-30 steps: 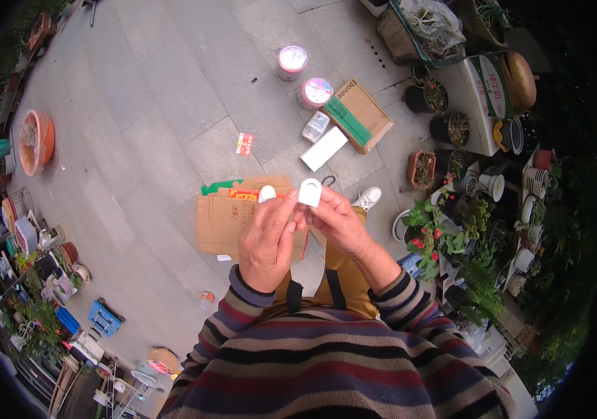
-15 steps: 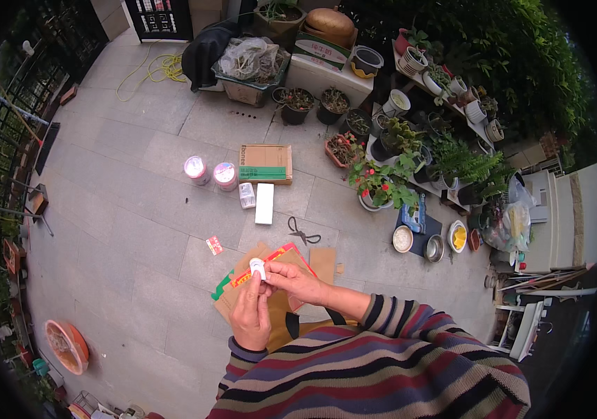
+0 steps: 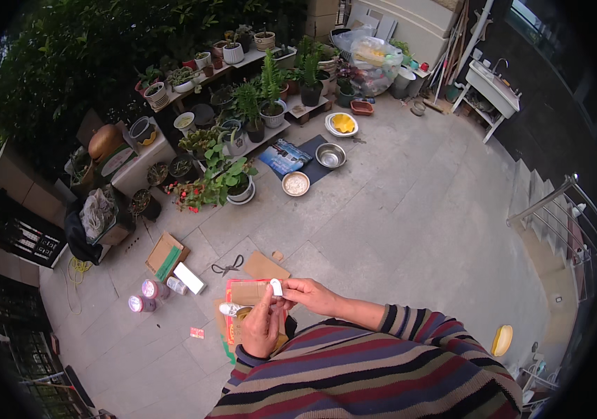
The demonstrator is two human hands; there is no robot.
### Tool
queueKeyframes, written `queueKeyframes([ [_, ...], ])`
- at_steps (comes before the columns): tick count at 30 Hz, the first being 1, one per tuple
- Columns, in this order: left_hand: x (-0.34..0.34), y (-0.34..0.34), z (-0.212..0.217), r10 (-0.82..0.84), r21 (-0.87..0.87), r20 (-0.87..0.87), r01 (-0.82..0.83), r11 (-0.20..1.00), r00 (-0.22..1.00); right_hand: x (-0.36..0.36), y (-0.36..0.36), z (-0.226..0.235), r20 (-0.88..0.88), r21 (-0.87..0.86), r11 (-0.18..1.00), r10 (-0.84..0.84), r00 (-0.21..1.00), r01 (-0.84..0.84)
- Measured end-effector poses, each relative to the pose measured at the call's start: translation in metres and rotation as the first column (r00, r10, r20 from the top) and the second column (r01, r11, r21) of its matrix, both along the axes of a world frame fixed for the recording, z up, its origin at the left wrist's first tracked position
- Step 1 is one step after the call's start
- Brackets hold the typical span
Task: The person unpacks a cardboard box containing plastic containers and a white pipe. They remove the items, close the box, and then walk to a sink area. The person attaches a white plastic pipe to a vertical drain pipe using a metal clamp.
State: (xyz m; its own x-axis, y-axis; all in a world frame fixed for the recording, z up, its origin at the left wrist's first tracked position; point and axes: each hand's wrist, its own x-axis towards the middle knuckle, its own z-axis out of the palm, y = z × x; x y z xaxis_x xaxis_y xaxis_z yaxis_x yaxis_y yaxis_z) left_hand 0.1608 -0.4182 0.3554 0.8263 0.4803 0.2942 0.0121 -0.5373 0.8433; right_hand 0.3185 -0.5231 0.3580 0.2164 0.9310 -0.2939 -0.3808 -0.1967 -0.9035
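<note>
Both hands meet over some flattened cardboard [image 3: 246, 289] with a red-and-yellow edge, pinching a small white round-ended piece [image 3: 275, 287]. My left hand [image 3: 260, 332] grips it from the left with thumb and fingers. From the other side my right hand [image 3: 314, 296] closes its fingertips on its lower right edge. What exactly the piece is, I cannot make out. A white shoe tip [image 3: 229, 309] shows on the cardboard. Beyond lie dark-handled scissors [image 3: 227, 265], a brown cardboard scrap [image 3: 266, 267], a white box [image 3: 189, 278] and a clear small pack [image 3: 177, 285].
Two pink tubs [image 3: 141, 304] and a brown carton [image 3: 165, 255] stand left on the paving, near a red-and-white card [image 3: 196, 333]. Potted plants [image 3: 240, 187] line the far side. A steel bowl [image 3: 330, 155] sits on a dark mat; steps with a metal railing [image 3: 551, 201] rise at right.
The view has swung to the right, so the plants and ground items appear farther left and the steps come into sight. Both hands still hold the white piece; a white shoe tip now shows.
</note>
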Motion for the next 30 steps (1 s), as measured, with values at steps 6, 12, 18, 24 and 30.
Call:
queueKeyframes([
  [6,0.116,-0.111,0.043,-0.485,0.056,-0.055,0.488,0.871,0.873,0.038,-0.191,-0.004,-0.116,0.059,0.847,-0.520,0.846,0.529],
  [12,0.192,-0.146,0.036,-0.619,0.087,-0.103,0.627,0.774,0.779,0.080,-0.224,-0.003,-0.106,0.090,0.811,-0.570,0.815,0.578],
  [18,0.307,-0.143,0.001,-0.752,0.019,-0.086,0.755,0.655,0.654,0.164,-0.238,-0.041,-0.074,0.050,0.778,-0.622,0.780,0.626],
  [24,0.441,-0.135,-0.006,-0.867,-0.098,0.023,0.864,0.494,0.498,0.264,-0.237,-0.022,-0.246,-0.011,0.692,-0.701,0.669,0.721],
  [30,0.545,-0.181,-0.010,-0.939,-0.056,-0.026,0.937,0.345,0.344,0.333,-0.273,-0.031,-0.326,-0.035,0.596,-0.765,0.555,0.802],
])
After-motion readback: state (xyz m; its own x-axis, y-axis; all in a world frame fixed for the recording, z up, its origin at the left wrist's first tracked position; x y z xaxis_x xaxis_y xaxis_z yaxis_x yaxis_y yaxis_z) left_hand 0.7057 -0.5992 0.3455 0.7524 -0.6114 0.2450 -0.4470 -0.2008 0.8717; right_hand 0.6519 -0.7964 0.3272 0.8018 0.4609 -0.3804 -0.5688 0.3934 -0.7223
